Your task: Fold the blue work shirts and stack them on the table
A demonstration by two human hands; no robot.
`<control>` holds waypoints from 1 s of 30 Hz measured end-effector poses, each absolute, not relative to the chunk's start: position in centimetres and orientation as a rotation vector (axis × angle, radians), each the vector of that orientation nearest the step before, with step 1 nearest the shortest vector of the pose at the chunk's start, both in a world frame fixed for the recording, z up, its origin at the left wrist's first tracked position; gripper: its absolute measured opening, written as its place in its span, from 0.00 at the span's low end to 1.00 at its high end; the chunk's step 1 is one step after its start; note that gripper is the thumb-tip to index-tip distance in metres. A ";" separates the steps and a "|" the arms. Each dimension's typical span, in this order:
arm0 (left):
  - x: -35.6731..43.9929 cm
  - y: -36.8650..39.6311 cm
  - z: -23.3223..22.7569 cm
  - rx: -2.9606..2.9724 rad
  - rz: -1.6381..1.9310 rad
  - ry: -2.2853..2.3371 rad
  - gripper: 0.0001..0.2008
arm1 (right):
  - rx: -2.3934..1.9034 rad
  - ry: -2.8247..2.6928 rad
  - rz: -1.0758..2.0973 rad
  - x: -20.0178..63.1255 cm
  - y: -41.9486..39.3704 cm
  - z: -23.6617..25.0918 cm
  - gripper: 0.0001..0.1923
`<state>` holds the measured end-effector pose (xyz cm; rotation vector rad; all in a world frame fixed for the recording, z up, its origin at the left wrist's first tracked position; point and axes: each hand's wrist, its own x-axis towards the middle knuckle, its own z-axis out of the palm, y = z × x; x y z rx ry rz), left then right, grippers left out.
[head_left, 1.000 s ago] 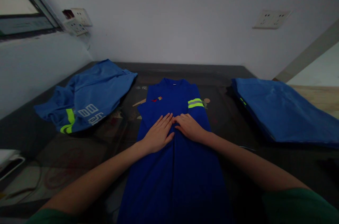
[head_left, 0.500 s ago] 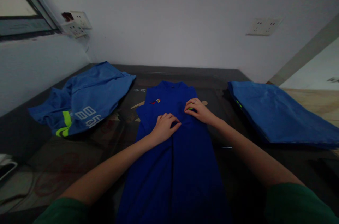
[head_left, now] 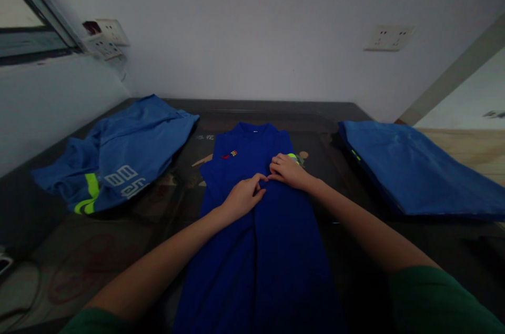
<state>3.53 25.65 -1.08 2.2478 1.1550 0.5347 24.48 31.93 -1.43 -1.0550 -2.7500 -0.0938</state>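
A dark blue shirt [head_left: 260, 250] lies lengthways on the dark table [head_left: 118, 250], collar at the far end, both sides folded in. A small red and yellow badge shows on its chest. My left hand [head_left: 241, 197] rests on the shirt's middle with fingers curled, pinching the cloth. My right hand [head_left: 289, 171] presses on the folded-in right sleeve, whose yellow-green stripe peeks out beside my fingers. The fingertips of both hands nearly touch.
A crumpled lighter blue garment [head_left: 118, 158] with yellow-green stripes and white lettering lies at the left. A stack of folded blue garments [head_left: 414, 165] sits at the right. Wall sockets [head_left: 389, 38] hang on the wall behind. A cable lies at the near left table edge.
My right hand went from the shirt's middle up onto the striped sleeve. My left hand curled from flat to pinching the cloth. The view shifted slightly.
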 end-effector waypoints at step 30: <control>3.4 24.6 -0.7 2.537 0.453 0.999 0.27 | -1.242 -2.557 -0.019 28.2 28.2 -3.1 0.23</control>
